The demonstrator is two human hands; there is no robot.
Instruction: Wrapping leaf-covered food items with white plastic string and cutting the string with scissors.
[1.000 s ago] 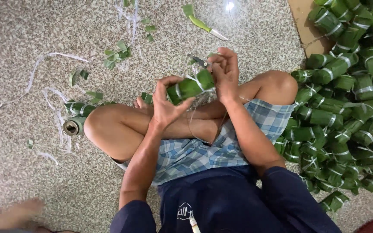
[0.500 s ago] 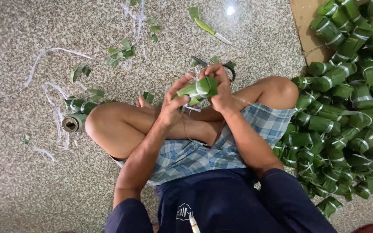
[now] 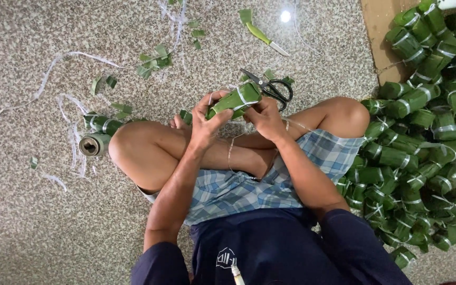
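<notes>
I sit cross-legged on a speckled stone floor. A green leaf-wrapped roll (image 3: 234,100) bound with pale string is held above my shins. My left hand (image 3: 205,120) grips its lower left end. At its right end my right hand (image 3: 264,117) has its fingers closed on the roll and the string. A thin string (image 3: 231,150) hangs from the roll toward my legs.
Black-handled scissors (image 3: 271,86) lie on the floor just beyond my hands, and a green-handled knife (image 3: 266,38) farther off. A big heap of tied leaf rolls (image 3: 423,137) fills the right side. Two rolls (image 3: 96,134) lie by my left knee. Leaf scraps (image 3: 153,59) and white strips litter the floor.
The roll has tilted so its right end sits higher. The scissors, hidden behind my hands before, now show. My hands stay on the roll.
</notes>
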